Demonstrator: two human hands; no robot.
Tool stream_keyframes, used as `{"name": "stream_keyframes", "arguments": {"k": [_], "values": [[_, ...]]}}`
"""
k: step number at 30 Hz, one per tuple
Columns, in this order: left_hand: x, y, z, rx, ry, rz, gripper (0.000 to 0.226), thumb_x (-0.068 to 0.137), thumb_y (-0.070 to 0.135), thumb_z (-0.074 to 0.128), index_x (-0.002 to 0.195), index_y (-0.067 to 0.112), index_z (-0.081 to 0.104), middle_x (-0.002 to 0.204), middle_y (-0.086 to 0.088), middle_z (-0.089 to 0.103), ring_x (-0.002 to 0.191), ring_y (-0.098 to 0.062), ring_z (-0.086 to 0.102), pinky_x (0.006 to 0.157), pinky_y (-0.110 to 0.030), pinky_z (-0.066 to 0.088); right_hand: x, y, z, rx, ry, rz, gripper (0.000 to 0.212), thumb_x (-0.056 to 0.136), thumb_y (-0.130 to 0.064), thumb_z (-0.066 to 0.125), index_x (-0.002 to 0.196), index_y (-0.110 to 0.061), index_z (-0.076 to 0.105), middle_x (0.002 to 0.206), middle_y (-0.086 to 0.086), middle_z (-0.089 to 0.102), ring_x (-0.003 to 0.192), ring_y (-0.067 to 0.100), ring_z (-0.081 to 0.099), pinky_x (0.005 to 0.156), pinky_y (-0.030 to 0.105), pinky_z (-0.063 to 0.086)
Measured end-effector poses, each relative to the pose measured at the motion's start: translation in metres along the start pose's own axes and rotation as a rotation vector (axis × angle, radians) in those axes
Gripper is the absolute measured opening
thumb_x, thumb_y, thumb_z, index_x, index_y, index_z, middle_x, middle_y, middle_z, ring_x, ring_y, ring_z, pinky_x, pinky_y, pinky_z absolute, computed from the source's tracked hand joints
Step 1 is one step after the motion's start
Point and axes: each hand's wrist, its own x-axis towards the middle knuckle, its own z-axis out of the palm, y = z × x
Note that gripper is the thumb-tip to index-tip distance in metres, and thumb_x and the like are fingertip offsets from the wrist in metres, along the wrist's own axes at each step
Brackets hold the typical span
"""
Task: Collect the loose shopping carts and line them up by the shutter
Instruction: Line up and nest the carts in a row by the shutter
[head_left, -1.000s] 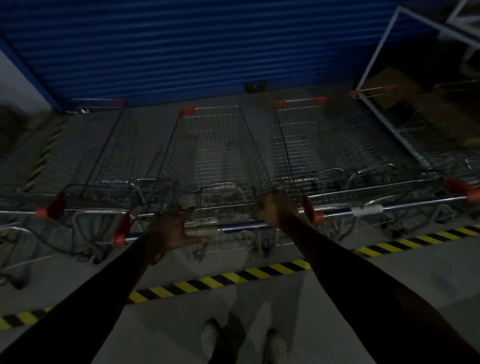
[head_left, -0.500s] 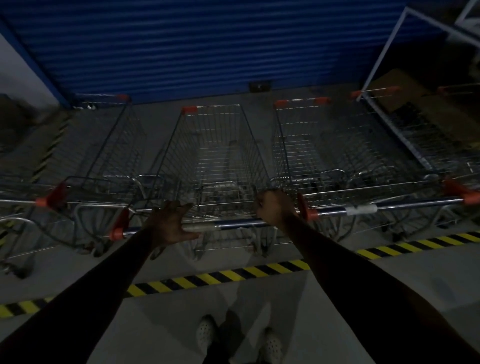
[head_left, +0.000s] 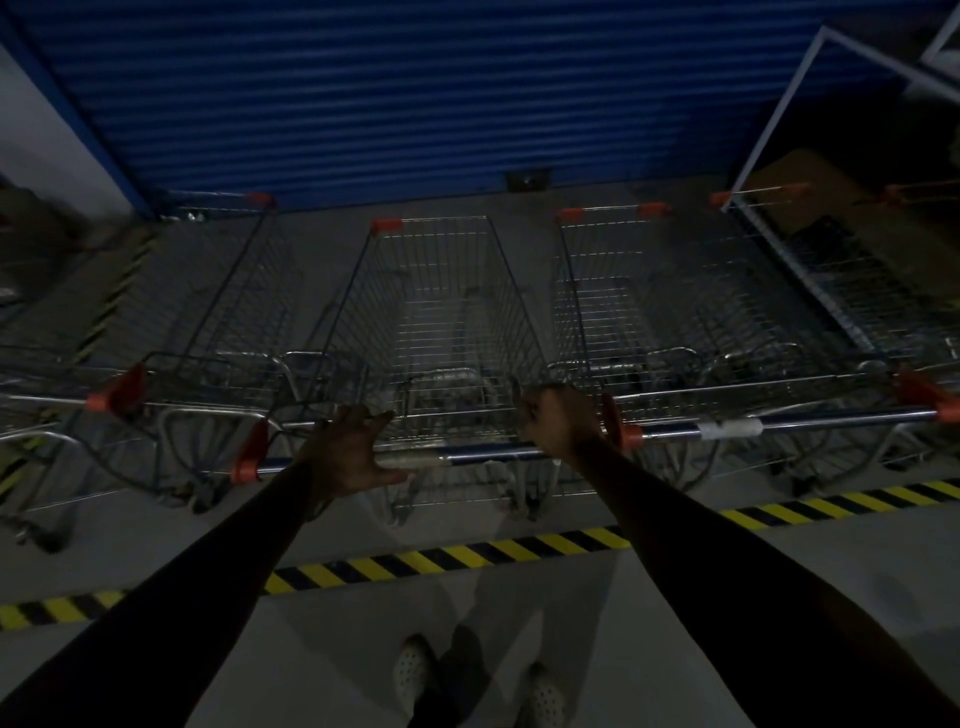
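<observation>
Facing the blue ribbed shutter (head_left: 415, 93), my right fingers (head_left: 543, 402) grip the silver wire cart handle (head_left: 483, 453); left fingers (head_left: 363, 415) splay empty; push squarely.

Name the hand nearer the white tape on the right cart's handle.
Right. The right hand is left of the white tape; the left hand is farther left, over the middle cart's handle.

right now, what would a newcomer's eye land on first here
A blue ribbed roller shutter fills the back. Before it, silver wire shopping carts stand side by side. The right hand grips the middle cart's handle bar; the left hand hovers open by it.
</observation>
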Motion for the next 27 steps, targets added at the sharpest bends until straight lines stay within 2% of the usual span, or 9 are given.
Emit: {"name": "stream_keyframes", "arguments": {"k": [3, 6, 8, 11, 14, 16, 19, 24, 27], "values": [[-0.001, 0.001, 0.000, 0.021, 0.014, 0.001, 0.140, 0.037, 0.110, 0.014, 0.152, 0.033, 0.035, 0.148, -0.006, 0.044, 0.139, -0.030, 0.038, 0.109, -0.050, 0.037, -0.001, 0.003, 0.000, -0.001, 0.035, -0.031, 0.025, 0.097, -0.030, 0.053, 0.088, -0.014, 0.070, 0.074, 0.006, 0.069, 0.067, 0.020, 0.065, 0.064, 0.035, 0.054], [-0.001, 0.001, 0.000, 0.035, 0.025, 0.011, 0.130, 0.045, 0.105, 0.024, 0.151, 0.032, 0.037, 0.146, -0.006, 0.046, 0.137, -0.030, 0.039, 0.107, -0.050, 0.036, -0.004, 0.003, -0.002, 0.007, 0.030, -0.048, 0.024, 0.097, -0.025, 0.055, 0.091, -0.009, 0.072, 0.078, 0.008, 0.070, 0.069, 0.020, 0.065, 0.064, 0.028, 0.049], [0.000, 0.000, 0.002, 0.037, 0.048, 0.035, 0.130, 0.047, 0.108, 0.019, 0.148, 0.029, 0.043, 0.140, -0.008, 0.052, 0.132, -0.032, 0.045, 0.104, -0.052, 0.041, -0.007, 0.004, -0.002, -0.030, 0.061, -0.046, 0.029, 0.095, -0.027, 0.052, 0.090, -0.008, 0.073, 0.081, 0.010, 0.071, 0.074, 0.023, 0.067, 0.068, 0.034, 0.055], [0.002, -0.005, 0.006, 0.034, 0.053, 0.050, 0.130, 0.049, 0.108, 0.012, 0.147, 0.028, 0.045, 0.135, -0.009, 0.055, 0.128, -0.033, 0.049, 0.101, -0.052, 0.044, -0.013, 0.012, 0.000, -0.220, 0.249, -0.075, 0.036, 0.087, -0.032, 0.044, 0.086, -0.008, 0.072, 0.087, 0.014, 0.069, 0.087, 0.033, 0.065, 0.084, 0.045, 0.053], [0.003, -0.004, 0.006, 0.014, 0.053, 0.060, 0.129, 0.050, 0.108, 0.015, 0.147, 0.027, 0.045, 0.133, -0.011, 0.056, 0.127, -0.034, 0.049, 0.100, -0.051, 0.045, -0.016, 0.021, 0.000, -0.342, 0.199, 0.169, 0.049, 0.090, -0.044, 0.041, 0.116, -0.011, 0.067, 0.131, 0.022, 0.059, 0.128, 0.043, 0.049, 0.108, 0.059, 0.031], [0.003, -0.004, 0.005, 0.014, 0.052, 0.067, 0.128, 0.051, 0.108, 0.015, 0.146, 0.027, 0.047, 0.132, -0.012, 0.057, 0.126, -0.036, 0.049, 0.099, -0.053, 0.045, -0.018, 0.026, 0.001, -0.298, 0.097, 0.452, 0.056, 0.090, -0.052, 0.049, 0.134, -0.019, 0.056, 0.150, 0.021, 0.042, 0.140, 0.044, 0.033, 0.111, 0.061, 0.024], [0.004, -0.005, 0.006, 0.029, 0.036, 0.074, 0.128, 0.051, 0.107, 0.014, 0.147, 0.027, 0.045, 0.133, -0.012, 0.056, 0.128, -0.037, 0.047, 0.099, -0.055, 0.045, -0.020, 0.027, -0.003, -0.223, 0.033, 0.607, 0.058, 0.088, -0.053, 0.050, 0.131, -0.015, 0.057, 0.141, 0.018, 0.049, 0.129, 0.044, 0.044, 0.108, 0.056, 0.033], [0.000, -0.003, 0.004, -0.008, 0.040, 0.072, 0.132, 0.049, 0.108, 0.014, 0.149, 0.028, 0.041, 0.138, -0.013, 0.052, 0.129, -0.036, 0.046, 0.102, -0.052, 0.044, -0.020, 0.029, -0.006, -0.250, -0.040, 0.551, 0.048, 0.091, -0.049, 0.041, 0.114, -0.015, 0.067, 0.120, 0.015, 0.062, 0.112, 0.036, 0.057, 0.103, 0.051, 0.038], [-0.002, -0.001, 0.006, -0.050, 0.049, 0.075, 0.130, 0.049, 0.108, 0.018, 0.148, 0.028, 0.043, 0.134, -0.012, 0.053, 0.127, -0.035, 0.047, 0.102, -0.052, 0.044, -0.022, 0.029, -0.009, -0.250, -0.025, 0.556, 0.049, 0.095, -0.049, 0.040, 0.114, -0.014, 0.068, 0.121, 0.015, 0.063, 0.114, 0.035, 0.057, 0.104, 0.052, 0.033]]}}
